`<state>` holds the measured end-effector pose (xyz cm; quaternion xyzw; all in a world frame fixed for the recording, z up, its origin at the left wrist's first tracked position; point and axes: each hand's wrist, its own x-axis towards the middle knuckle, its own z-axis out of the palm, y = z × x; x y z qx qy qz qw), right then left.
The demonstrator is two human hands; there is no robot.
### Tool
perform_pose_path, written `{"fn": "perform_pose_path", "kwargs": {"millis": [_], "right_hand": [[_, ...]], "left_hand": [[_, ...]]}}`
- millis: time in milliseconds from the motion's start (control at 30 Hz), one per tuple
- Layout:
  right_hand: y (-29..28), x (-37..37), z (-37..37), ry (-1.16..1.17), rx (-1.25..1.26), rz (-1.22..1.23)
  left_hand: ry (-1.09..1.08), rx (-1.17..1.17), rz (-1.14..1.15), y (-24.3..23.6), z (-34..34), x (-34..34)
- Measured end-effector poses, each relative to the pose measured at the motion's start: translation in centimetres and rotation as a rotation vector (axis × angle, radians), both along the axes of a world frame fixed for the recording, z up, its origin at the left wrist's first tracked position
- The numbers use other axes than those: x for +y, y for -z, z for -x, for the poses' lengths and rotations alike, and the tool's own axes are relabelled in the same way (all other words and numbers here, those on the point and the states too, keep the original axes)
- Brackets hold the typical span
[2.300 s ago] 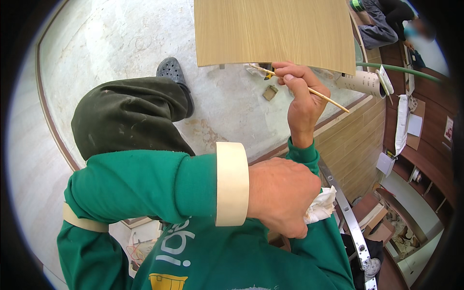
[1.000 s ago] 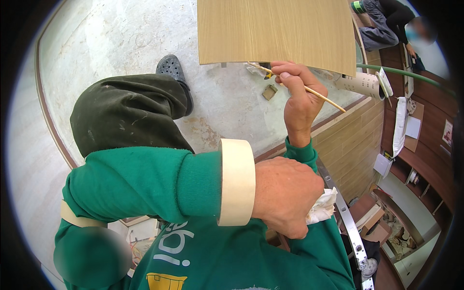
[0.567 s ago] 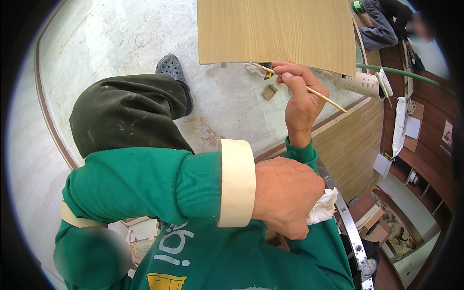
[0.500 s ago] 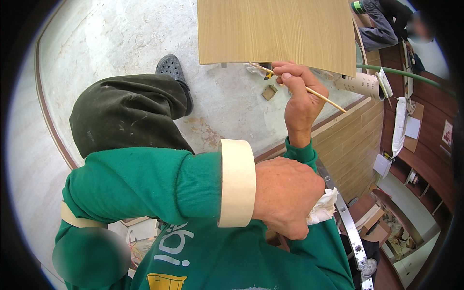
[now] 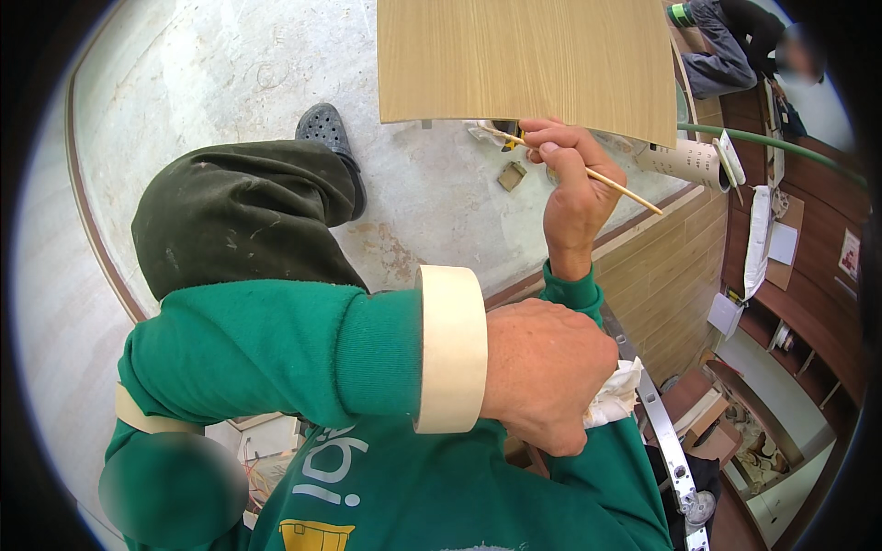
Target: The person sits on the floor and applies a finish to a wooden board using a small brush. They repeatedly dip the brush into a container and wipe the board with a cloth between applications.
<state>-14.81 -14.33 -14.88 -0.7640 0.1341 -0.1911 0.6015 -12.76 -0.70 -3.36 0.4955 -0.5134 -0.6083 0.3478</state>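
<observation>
My right hand [image 5: 581, 188] pinches a thin wooden stick [image 5: 627, 193] between thumb and fingers. Its far tip lies just below the near edge of a wood-grain board [image 5: 524, 60]; whether it touches the board I cannot tell. Closer to my body, my left hand [image 5: 551, 376] is closed, knuckles up, across my right forearm. A crumpled white rag or tissue [image 5: 614, 395] sticks out of it, and its fingers are mostly hidden. Around my left wrist hangs a wide roll of cream masking tape [image 5: 450, 349]. Another cream band [image 5: 152, 413] circles the sleeve higher up.
A small brown block [image 5: 512, 175] lies on the scuffed floor beneath the board. Beside it stands a pale printed cylinder [image 5: 684, 165], with a green hose [image 5: 763, 135] behind. A metal level-like bar [image 5: 666, 427] is at right. Another person [image 5: 721, 64] crouches far right.
My right hand has shifted very slightly right, and the stick's tip has drawn back a little from the board's edge. My left hand stays in place.
</observation>
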Motion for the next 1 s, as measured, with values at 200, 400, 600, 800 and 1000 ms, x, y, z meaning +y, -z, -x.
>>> {"fn": "perform_pose_path", "kwargs": {"millis": [200, 400, 600, 800, 1000], "right_hand": [[-0.1, 0.2, -0.1, 0.038, -0.001, -0.02], [-0.1, 0.5, -0.1, 0.02, -0.004, -0.039], [-0.1, 0.6, -0.2, 0.045, -0.008, -0.106], [-1.2, -1.4, 3.2, 0.107, 0.006, -0.265], [-2.6, -1.6, 12.2, 0.332, -0.012, -0.241]], "left_hand": [[0.003, 0.0, 0.001, 0.0, 0.0, 0.0], [-0.004, -0.005, 0.002, 0.0, -0.1, 0.0], [0.004, -0.024, 0.017, 0.1, -0.2, 0.1], [-0.034, -0.111, -0.026, 1.2, -0.6, 0.4], [-0.441, 0.013, 0.057, 4.5, 0.7, 3.0]]}}
